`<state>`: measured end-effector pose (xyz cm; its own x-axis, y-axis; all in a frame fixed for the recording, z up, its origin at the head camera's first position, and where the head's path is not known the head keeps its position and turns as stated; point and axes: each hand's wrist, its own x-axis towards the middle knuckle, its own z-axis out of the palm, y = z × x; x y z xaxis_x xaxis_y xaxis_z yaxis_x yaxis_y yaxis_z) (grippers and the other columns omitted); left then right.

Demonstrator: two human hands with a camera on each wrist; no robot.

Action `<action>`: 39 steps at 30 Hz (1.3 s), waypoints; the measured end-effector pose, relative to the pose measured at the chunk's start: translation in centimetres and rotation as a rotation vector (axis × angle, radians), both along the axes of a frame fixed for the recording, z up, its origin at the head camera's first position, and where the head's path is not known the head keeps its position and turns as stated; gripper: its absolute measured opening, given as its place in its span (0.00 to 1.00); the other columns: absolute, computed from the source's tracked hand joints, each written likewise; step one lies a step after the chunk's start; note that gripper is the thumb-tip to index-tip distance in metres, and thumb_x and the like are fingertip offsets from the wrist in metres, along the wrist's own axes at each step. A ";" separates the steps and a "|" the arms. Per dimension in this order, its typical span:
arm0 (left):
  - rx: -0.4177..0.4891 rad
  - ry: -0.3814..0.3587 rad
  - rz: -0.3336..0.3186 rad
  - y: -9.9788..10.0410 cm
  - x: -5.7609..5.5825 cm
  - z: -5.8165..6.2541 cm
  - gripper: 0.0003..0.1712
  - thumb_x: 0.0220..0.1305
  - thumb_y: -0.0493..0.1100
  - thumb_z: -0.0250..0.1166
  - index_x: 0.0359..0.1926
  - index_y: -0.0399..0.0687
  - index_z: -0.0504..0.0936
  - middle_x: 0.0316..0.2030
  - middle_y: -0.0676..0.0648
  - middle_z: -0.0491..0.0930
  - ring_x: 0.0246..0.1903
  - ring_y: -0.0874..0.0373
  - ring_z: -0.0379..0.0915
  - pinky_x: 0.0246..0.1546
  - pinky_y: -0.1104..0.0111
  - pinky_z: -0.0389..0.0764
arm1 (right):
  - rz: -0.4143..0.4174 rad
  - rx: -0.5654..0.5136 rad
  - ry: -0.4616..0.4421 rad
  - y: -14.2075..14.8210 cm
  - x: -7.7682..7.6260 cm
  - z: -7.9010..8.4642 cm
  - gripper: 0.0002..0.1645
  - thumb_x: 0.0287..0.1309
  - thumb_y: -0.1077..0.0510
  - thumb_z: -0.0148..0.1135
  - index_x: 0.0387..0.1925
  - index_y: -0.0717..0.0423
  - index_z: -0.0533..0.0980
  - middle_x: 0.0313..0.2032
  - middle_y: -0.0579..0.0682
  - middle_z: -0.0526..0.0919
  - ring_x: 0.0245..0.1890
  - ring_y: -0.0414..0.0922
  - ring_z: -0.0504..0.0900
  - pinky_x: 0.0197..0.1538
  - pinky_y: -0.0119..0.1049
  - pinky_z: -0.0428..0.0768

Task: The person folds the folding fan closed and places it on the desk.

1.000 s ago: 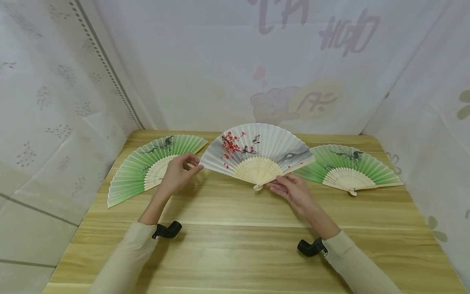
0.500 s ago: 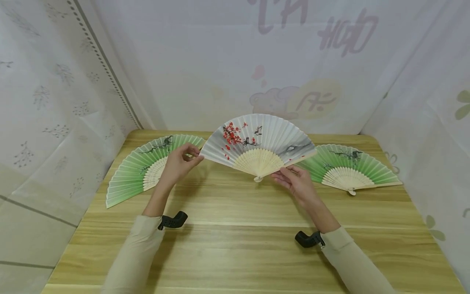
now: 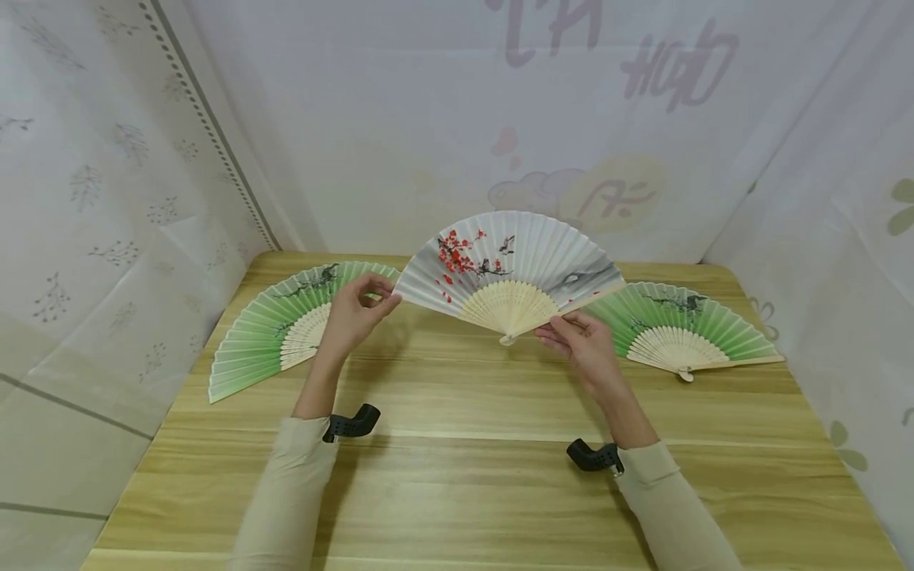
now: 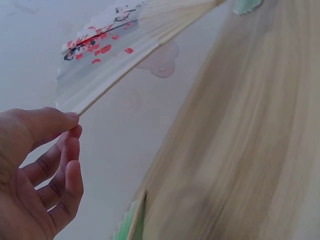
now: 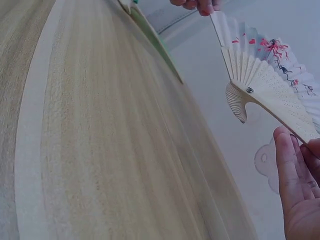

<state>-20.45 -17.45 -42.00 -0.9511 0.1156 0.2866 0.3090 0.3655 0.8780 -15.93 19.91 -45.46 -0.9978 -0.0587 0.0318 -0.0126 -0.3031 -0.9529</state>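
A spread white folding fan [image 3: 510,270] with red blossoms, small birds and grey shading is held up above the table. My left hand [image 3: 355,313] pinches its left outer corner between thumb and index finger; in the left wrist view the other fingers of that hand [image 4: 40,170] curl loosely below. On the other side, my right hand [image 3: 585,349] grips the right guard stick, thumb in front and fingers behind. The right wrist view shows the bamboo ribs, the metal rivet [image 5: 250,90] and the curved end below it.
An open green fan [image 3: 250,341] lies on the wooden table [image 3: 457,492] at the left, partly behind my left hand. Another green fan [image 3: 678,333] lies at the right, its left edge overlapped by the white one. Patterned cloth [image 3: 400,119] hangs behind the table.
Both hands have raised the white fan higher, with a slight shift to the right. The two green fans stay where they were.
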 end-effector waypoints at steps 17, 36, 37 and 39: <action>0.160 -0.067 0.025 1.1 -0.1 0.1 0.10 0.68 0.31 0.66 0.47 0.31 0.78 0.38 0.37 0.78 0.19 0.61 0.74 0.24 0.72 0.79 | -0.027 0.116 0.058 -0.9 -0.3 -0.1 0.17 0.72 0.65 0.60 0.45 0.82 0.72 0.36 0.64 0.86 0.37 0.51 0.89 0.46 0.44 0.84; 0.072 0.006 -0.016 2.1 -0.9 1.6 0.09 0.69 0.32 0.65 0.47 0.32 0.78 0.38 0.36 0.80 0.19 0.60 0.74 0.22 0.72 0.78 | 0.005 0.213 0.085 -0.7 -0.5 0.8 0.12 0.72 0.68 0.58 0.43 0.80 0.74 0.37 0.68 0.84 0.36 0.54 0.88 0.45 0.47 0.85; 0.071 0.011 -0.018 2.2 -0.9 1.6 0.09 0.69 0.32 0.65 0.47 0.33 0.78 0.38 0.37 0.80 0.19 0.59 0.75 0.22 0.72 0.79 | 0.006 0.216 0.083 -0.7 -0.5 0.8 0.12 0.72 0.68 0.58 0.43 0.80 0.74 0.37 0.68 0.84 0.36 0.52 0.88 0.45 0.46 0.85; 0.068 0.020 -0.024 2.4 -0.9 1.6 0.07 0.69 0.31 0.64 0.46 0.33 0.77 0.37 0.37 0.79 0.19 0.55 0.76 0.21 0.73 0.78 | 0.008 0.217 0.082 -0.7 -0.4 0.8 0.11 0.71 0.69 0.58 0.42 0.81 0.74 0.36 0.69 0.84 0.35 0.50 0.88 0.44 0.45 0.85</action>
<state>-21.37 -15.04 -40.42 -0.9423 0.1175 0.3135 0.3347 0.2980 0.8940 -16.36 19.25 -44.65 -0.9918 -0.0812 0.0988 -0.0912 -0.0918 -0.9916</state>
